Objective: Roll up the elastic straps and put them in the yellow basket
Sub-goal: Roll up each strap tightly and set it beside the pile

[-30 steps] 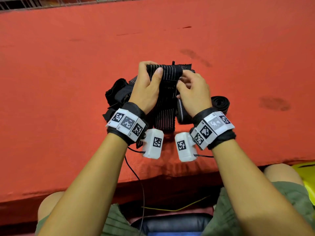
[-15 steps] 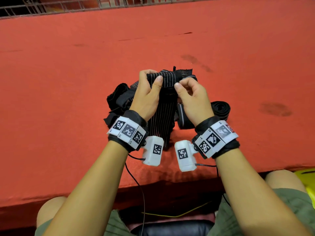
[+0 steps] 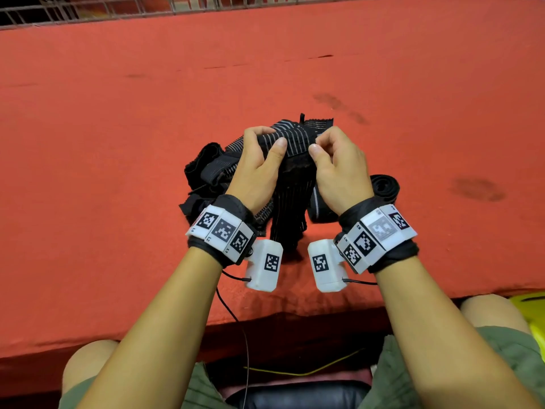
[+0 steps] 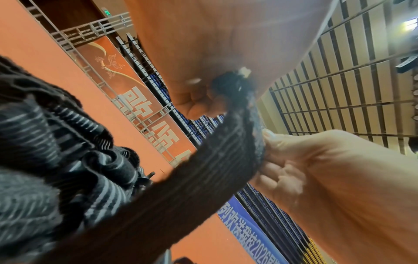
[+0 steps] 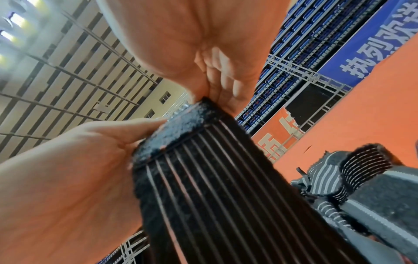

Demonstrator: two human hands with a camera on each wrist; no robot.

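Note:
A black elastic strap with thin grey stripes (image 3: pixel 295 140) is held up over the red table between both hands. My left hand (image 3: pixel 268 137) grips its folded top end, thumb on the near side. My right hand (image 3: pixel 320 143) pinches the same end at its right edge. The strap's free length (image 3: pixel 290 214) hangs down between my wrists. In the right wrist view the strap (image 5: pixel 214 178) shows a fuzzy fastening patch at the pinched end. In the left wrist view the strap (image 4: pixel 181 187) runs up to my fingers. A sliver of the yellow basket (image 3: pixel 530 314) shows at the lower right, below the table edge.
A loose pile of black straps (image 3: pixel 206 169) lies on the red table (image 3: pixel 118 128) just left of my hands. One rolled strap (image 3: pixel 385 185) lies to the right. A metal railing (image 3: pixel 118 7) runs along the far edge. Cables hang off the near edge.
Both hands keep hold of the strap's top end. My right fingers have shifted from over the fold to pinching its right edge, and the head view has tilted up slightly.

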